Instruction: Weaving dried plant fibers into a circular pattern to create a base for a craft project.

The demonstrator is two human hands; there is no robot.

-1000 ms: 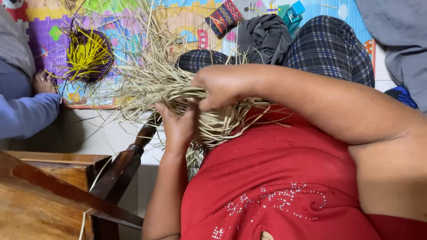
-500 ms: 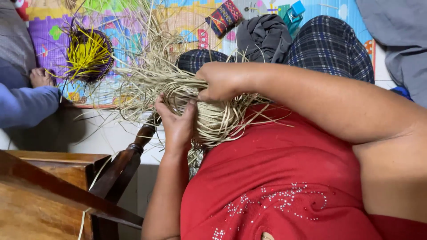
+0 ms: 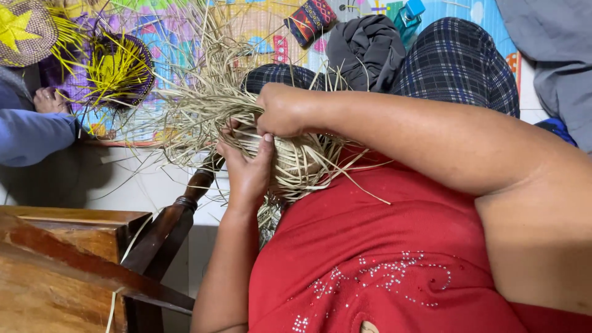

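A half-woven piece of pale straw point(image 3: 302, 161) rests against my red top, with many loose strands point(image 3: 197, 105) fanning out to the left. My left hand point(image 3: 246, 166) grips it from below, thumb pressed on the woven part. My right hand point(image 3: 280, 111) comes across from the right and pinches strands at its top edge. Both hands touch the straw and lie close together.
Wooden furniture point(image 3: 68, 259) with a dark turned leg point(image 3: 176, 216) stands at the lower left. Another person's blue sleeve point(image 3: 31, 132) and hand point(image 3: 49, 98) lie at far left beside a yellow and purple woven piece point(image 3: 120, 68). A colourful mat point(image 3: 185, 37) and dark cloth point(image 3: 364, 46) lie ahead.
My hands have shifted slightly on the straw piece, still gripping it. The other person's hand at left has moved a little.
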